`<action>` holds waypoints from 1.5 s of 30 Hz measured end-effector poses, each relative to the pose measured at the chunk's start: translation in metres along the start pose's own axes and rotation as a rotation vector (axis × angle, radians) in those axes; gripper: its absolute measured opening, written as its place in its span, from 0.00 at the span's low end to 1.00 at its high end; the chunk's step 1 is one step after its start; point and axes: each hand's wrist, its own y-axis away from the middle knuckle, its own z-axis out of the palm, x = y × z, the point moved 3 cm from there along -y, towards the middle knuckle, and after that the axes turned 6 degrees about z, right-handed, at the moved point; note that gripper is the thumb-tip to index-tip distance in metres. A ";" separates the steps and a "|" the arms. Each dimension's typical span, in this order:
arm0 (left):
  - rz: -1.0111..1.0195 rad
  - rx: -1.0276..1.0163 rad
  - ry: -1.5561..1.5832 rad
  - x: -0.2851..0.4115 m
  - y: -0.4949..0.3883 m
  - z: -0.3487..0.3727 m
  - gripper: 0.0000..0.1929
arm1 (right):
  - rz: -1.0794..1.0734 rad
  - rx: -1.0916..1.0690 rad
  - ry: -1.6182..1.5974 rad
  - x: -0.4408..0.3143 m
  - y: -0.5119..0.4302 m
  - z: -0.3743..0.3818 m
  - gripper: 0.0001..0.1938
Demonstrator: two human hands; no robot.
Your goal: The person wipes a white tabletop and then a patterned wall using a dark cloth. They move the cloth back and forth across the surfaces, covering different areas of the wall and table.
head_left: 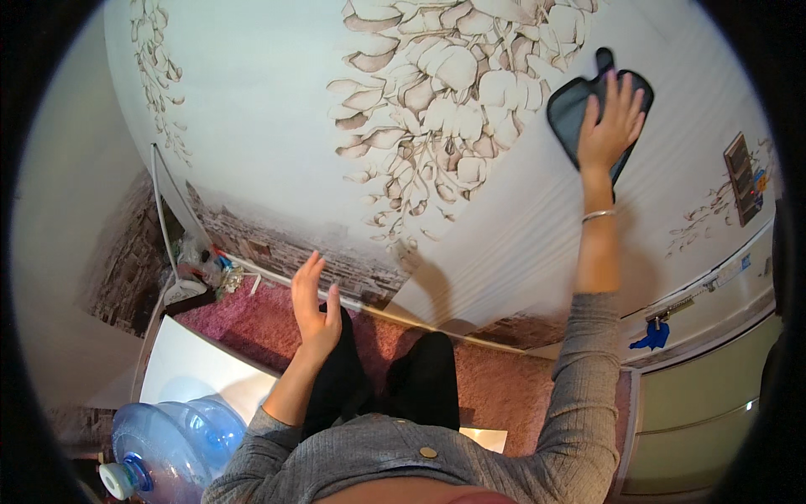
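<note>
My right hand [608,129] lies spread over a dark, heart-shaped flat pad with a short tab [570,113], at the upper right against the white wall. The tab sticks up above my fingertips. Whether the fingers grip the pad or only press it, I cannot tell. A bracelet circles that wrist. My left hand [318,312] is raised with its fingers apart and nothing in it, over my knee and in front of the lower wall. Behind both hands the wall [264,126] bears a printed pattern of large brownish blossoms [441,94].
A large blue plastic water bottle [182,435] lies on a white surface [195,359] at lower left. A long-handled dustpan [184,290] and plastic bags stand in the left corner. Pink carpet [245,321] runs along the wall. Hooks with a blue cloth [655,335] are at right.
</note>
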 end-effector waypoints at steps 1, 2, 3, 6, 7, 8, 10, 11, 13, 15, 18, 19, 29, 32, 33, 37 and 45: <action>0.017 0.005 0.035 0.004 -0.003 0.007 0.23 | 0.003 0.039 -0.018 0.005 -0.023 -0.001 0.28; 0.042 0.013 0.073 0.008 -0.006 0.016 0.23 | 0.001 0.067 0.007 0.005 -0.046 0.003 0.28; 0.047 0.001 0.100 0.013 -0.007 0.023 0.23 | 0.006 0.087 0.030 0.000 -0.064 0.008 0.28; 0.072 -0.037 0.144 0.025 -0.009 0.031 0.23 | -0.016 0.097 0.109 -0.045 -0.082 0.034 0.30; 0.056 -0.044 0.144 0.026 -0.010 0.033 0.24 | -0.056 0.077 0.110 -0.067 -0.075 0.045 0.32; 0.032 -0.057 0.141 0.027 -0.010 0.034 0.24 | -0.078 0.010 0.129 -0.090 -0.062 0.055 0.33; 0.001 -0.075 0.113 0.025 -0.010 0.032 0.24 | -0.175 -0.122 0.034 -0.131 -0.025 0.066 0.31; -0.003 -0.079 0.090 0.024 -0.010 0.030 0.24 | -0.240 -0.235 -0.012 -0.146 -0.001 0.066 0.33; -0.015 -0.080 0.037 0.015 -0.010 0.020 0.25 | -0.312 -0.350 -0.023 -0.154 0.040 0.055 0.35; -0.059 -0.065 -0.012 0.009 0.000 0.001 0.25 | -0.342 -0.447 0.018 -0.149 0.078 0.039 0.38; -0.137 -0.029 -0.048 -0.008 0.014 -0.016 0.25 | -0.445 -0.467 0.060 -0.128 0.117 0.023 0.40; -0.146 -0.023 -0.068 -0.013 0.017 -0.020 0.24 | -0.472 -0.535 0.075 -0.117 0.121 0.021 0.41; -0.154 0.003 0.014 -0.040 0.024 -0.002 0.24 | -0.289 -0.160 0.024 -0.101 -0.069 0.038 0.32; -0.125 -0.024 0.055 -0.034 0.022 0.002 0.24 | -0.245 -0.075 0.092 -0.162 -0.114 0.074 0.31; -0.130 -0.036 0.060 -0.034 0.022 0.002 0.25 | -0.284 -0.026 0.095 -0.186 -0.118 0.083 0.31; -0.205 -0.036 0.007 -0.035 0.029 -0.012 0.25 | -0.312 -0.147 0.033 -0.273 -0.105 0.109 0.35; -0.197 -0.018 -0.119 -0.023 0.043 -0.045 0.25 | -0.673 -0.474 -0.070 -0.334 0.047 0.118 0.36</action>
